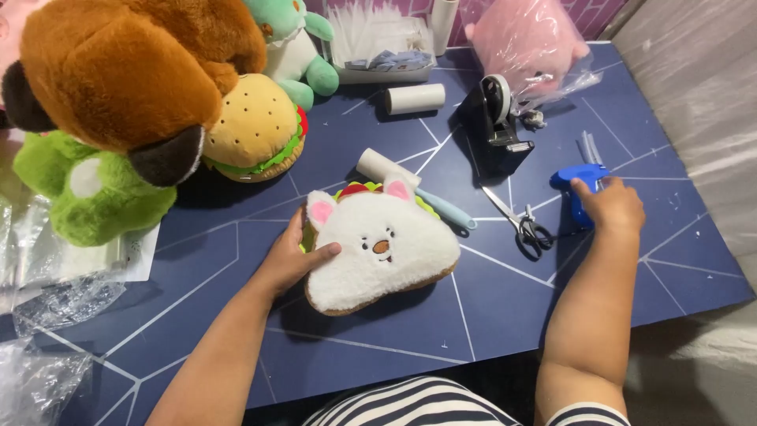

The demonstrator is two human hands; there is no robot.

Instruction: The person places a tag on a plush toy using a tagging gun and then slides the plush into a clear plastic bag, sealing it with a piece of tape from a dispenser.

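Observation:
A white plush shaped like a slice of bread with pink ears and a small face point(386, 248) lies on the dark blue table point(489, 315). My left hand point(290, 256) rests on its left edge, thumb on the white fur. My right hand point(609, 207) reaches to the right side of the table and closes around a blue tagging gun point(574, 185), fingers over its handle. A lint roller with a pale blue handle point(410, 183) lies just behind the plush.
Black-handled scissors point(524, 227) lie between plush and gun. A black tape dispenser point(495, 126), a white roll point(415, 99), a tray of plastic parts point(378, 47), a bagged pink plush point(530, 43), a burger plush point(256, 130), brown, green plushes point(118, 71) and plastic bags point(47, 315) surround them.

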